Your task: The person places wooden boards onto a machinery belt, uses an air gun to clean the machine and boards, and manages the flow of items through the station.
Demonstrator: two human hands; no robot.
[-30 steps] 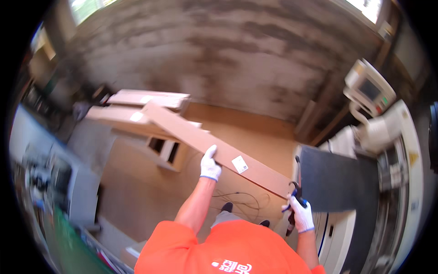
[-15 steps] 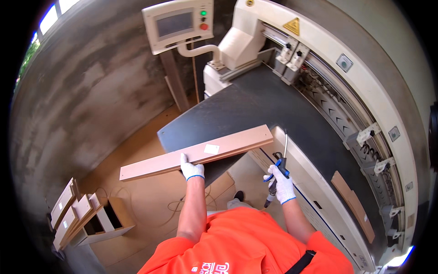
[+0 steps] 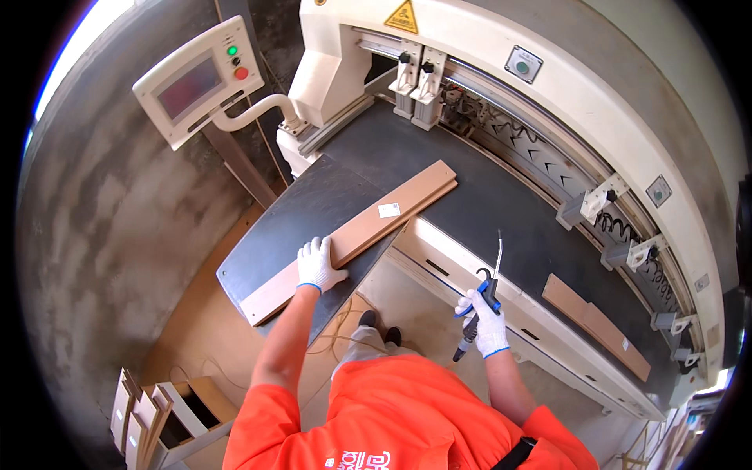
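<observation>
Long tan boards [image 3: 419, 188], apparently two stacked, lie slantwise on the dark machine table [image 3: 352, 168]. A white label [image 3: 389, 210] is on the upper one. My left hand [image 3: 317, 265], in a white knit glove, rests on top of the boards near their middle, fingers stretched out and thumb over the near edge. In my gloved right hand [image 3: 486, 317] is a blue and black air blow gun [image 3: 492, 291], with my fingers wrapped round its grip. Its thin metal nozzle points up, away from me, over the table's edge. The blow gun is apart from the boards.
Two shorter tan boards [image 3: 599, 325] lie on the table at the right. Beyond runs the white machine frame [image 3: 486, 47] with metal clamps. A control screen [image 3: 190, 86] stands far left. Several board pieces [image 3: 139, 415] and a cardboard box [image 3: 211, 399] sit lower left. A thin hose trails across the floor.
The long boards have moved from over the table's near edge onto its surface and turned more steeply. My left hand has shifted from their near edge to their top. The view has turned right.
</observation>
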